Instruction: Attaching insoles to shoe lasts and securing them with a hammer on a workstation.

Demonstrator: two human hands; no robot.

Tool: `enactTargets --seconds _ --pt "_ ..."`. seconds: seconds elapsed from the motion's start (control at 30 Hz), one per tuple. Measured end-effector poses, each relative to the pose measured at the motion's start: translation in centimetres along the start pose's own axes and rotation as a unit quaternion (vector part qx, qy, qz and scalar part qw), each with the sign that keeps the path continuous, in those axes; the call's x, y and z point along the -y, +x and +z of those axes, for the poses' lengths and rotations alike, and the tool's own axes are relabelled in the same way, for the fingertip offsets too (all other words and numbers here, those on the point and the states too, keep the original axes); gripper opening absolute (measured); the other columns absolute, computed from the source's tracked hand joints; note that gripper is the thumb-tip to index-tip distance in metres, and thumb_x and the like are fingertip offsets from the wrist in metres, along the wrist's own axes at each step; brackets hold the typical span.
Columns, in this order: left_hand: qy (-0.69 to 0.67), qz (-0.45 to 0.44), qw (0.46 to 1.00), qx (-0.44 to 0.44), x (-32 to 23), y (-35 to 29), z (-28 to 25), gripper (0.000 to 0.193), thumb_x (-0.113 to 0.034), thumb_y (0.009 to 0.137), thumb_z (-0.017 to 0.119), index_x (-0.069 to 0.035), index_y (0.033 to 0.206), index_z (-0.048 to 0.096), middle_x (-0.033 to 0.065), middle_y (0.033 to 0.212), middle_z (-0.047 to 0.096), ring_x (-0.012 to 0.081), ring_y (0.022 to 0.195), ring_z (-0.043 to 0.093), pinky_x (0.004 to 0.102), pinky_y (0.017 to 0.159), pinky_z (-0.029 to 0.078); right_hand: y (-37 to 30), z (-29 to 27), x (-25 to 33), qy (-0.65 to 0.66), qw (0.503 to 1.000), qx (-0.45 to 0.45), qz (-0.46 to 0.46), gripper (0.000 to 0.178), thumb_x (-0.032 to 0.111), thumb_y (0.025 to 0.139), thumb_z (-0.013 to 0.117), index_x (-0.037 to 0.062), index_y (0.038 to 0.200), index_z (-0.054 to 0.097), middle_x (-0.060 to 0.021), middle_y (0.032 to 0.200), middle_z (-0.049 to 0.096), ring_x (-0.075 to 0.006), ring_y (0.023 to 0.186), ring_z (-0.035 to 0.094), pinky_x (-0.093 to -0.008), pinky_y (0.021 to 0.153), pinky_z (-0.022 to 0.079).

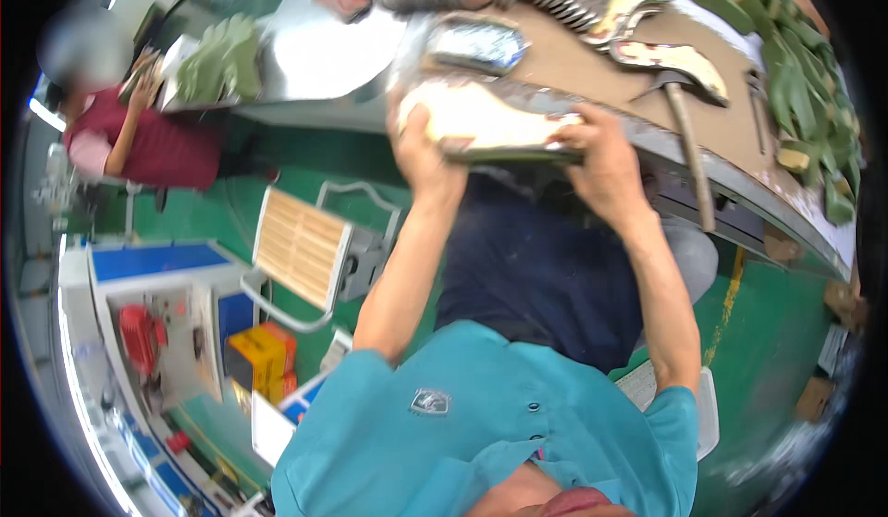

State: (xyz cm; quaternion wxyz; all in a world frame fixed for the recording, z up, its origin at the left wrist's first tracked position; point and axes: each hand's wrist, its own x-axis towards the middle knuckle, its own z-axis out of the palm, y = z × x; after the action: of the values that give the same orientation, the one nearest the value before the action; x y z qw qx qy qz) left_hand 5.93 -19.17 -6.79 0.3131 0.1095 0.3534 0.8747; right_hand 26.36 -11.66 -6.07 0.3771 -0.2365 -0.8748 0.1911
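Both my hands grip a pale shoe sole on a last point(486, 127), held flat at the near edge of the brown workbench point(592, 64). My left hand point(421, 152) clasps its left end, thumb on top. My right hand point(601, 156) holds the right end, fingers curled over the dark lower edge. My forearms rise from a teal shirt at the bottom of the view.
A hammer point(689, 138) lies on the bench right of my hands. Silver and white soles point(671, 59), a shiny sole point(476, 43) and green shoe lasts point(805, 82) crowd the bench. A wooden-slat stool point(301, 249) stands on the green floor. A person in a maroon top point(153, 142) works at the left.
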Motion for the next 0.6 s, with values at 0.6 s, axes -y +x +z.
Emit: enactTargets --seconds 0.6 --pt "0.741 0.027 0.531 0.409 -1.0 13.4 5.7 0.02 -0.02 0.073 0.071 -0.002 0.082 0.072 0.0138 0.076 0.07 0.0253 0.073 0.068 0.0349 0.073 0.052 -0.9 1.9 0.7 -0.035 0.999 -0.019 -0.003 0.056 0.003 0.062 0.078 0.0103 0.11 0.05 -0.0138 0.116 0.049 -0.0351 0.1 0.052 -0.0424 0.082 0.047"
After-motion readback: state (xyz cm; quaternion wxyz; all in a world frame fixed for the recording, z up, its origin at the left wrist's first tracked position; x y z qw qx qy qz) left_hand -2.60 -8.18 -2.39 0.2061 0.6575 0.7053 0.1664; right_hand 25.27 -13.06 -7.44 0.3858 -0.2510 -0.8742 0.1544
